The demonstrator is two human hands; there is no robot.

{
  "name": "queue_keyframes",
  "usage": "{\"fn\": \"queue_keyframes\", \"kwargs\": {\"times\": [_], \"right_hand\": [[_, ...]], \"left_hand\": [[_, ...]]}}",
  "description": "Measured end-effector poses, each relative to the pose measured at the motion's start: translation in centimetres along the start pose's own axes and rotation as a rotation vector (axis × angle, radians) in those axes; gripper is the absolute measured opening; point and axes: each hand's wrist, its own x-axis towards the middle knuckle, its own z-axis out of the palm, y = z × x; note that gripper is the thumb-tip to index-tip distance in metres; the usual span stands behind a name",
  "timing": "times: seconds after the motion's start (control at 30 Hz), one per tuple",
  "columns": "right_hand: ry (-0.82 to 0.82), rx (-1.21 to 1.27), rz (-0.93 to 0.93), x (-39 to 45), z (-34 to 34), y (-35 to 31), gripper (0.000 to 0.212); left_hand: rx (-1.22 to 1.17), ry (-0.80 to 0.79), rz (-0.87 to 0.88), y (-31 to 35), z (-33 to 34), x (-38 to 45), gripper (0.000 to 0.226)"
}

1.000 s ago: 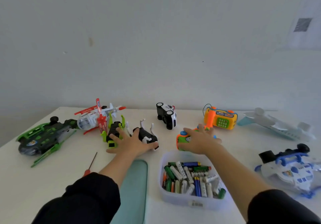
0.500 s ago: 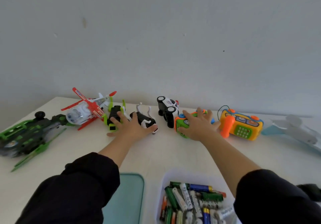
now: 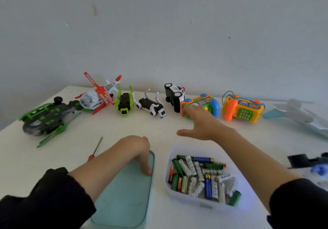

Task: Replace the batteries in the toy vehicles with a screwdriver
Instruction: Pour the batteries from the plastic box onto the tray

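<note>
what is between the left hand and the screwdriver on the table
Nothing visible. The left hand rests its fingers on the teal lid, and the screwdriver lies on bare table just left of that forearm, with no toy or the battery tub in between.

desk (image 3: 113,132): white, against wall | wall (image 3: 177,33): pale grey, few small marks | toy phone (image 3: 243,108): orange, far side of desk | lid (image 3: 124,198): teal, flat, near edge
</note>
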Motion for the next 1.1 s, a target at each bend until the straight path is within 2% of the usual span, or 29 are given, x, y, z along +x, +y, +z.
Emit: {"fn": "queue_keyframes", "kwargs": {"times": [0.07,0.1,0.17,0.2,0.33,0.47,0.53,0.57,0.6,0.73,0.8,0.93,1.03,1.1], "right_hand": [[-0.209,0.121,0.05,-1.3,0.0,-0.8,0.035],[-0.321,0.096,0.078,-1.8,-0.1,-1.2,0.03],[-0.496,-0.017,0.133,-2.7,-0.2,-1.6,0.031],[-0.533,-0.055,0.156,-3.1,-0.2,-1.8,0.03],[-0.483,-0.049,0.17,-3.9,0.2,-1.9,0.016],[-0.38,-0.112,0.158,-3.6,1.1,-1.7,0.022],[-0.328,-0.18,0.137,-3.0,1.6,-1.8,0.022],[-0.306,-0.216,0.112,-2.5,1.8,-1.9,0.023],[-0.294,-0.255,0.082,-2.1,1.9,-2.1,0.025],[-0.297,-0.367,-0.05,-0.6,2.0,-2.8,0.036],[-0.301,-0.379,-0.077,-0.2,2.1,-2.9,0.037],[-0.326,-0.449,-0.114,0.2,2.1,-2.7,0.04],[-0.338,-0.578,-0.195,0.0,1.7,-2.6,0.041],[-0.268,-0.681,-0.313,-0.3,1.7,-2.2,0.034]], "left_hand": [[-0.078,0.066,0.017,-0.2,0.5,0.5,0.102],[-0.13,0.113,0.035,-0.5,0.6,1.1,0.101],[-0.231,0.244,0.086,-0.8,0.7,2.3,0.088],[-0.267,0.321,0.116,-1.0,0.9,3.0,0.079],[-0.357,0.574,0.231,-0.6,2.0,5.0,0.049],[-0.444,0.692,0.277,-0.1,2.6,5.8,0.041],[-0.453,0.746,0.216,-0.7,2.0,5.3,0.033],[-0.409,0.739,0.145,-1.6,1.5,4.9,0.029],[-0.327,0.663,0.061,-2.8,0.9,4.8,0.029],[-0.058,0.116,-0.288,-8.1,0.8,3.8,0.04],[-0.021,-0.004,-0.371,-9.6,2.2,3.7,0.041],[-0.071,0.084,-0.271,-10.3,4.0,4.8,0.075],[-0.137,0.234,-0.183,-9.7,3.5,5.0,0.066],[-0.204,0.367,-0.154,-8.8,3.0,5.0,0.053]]}}
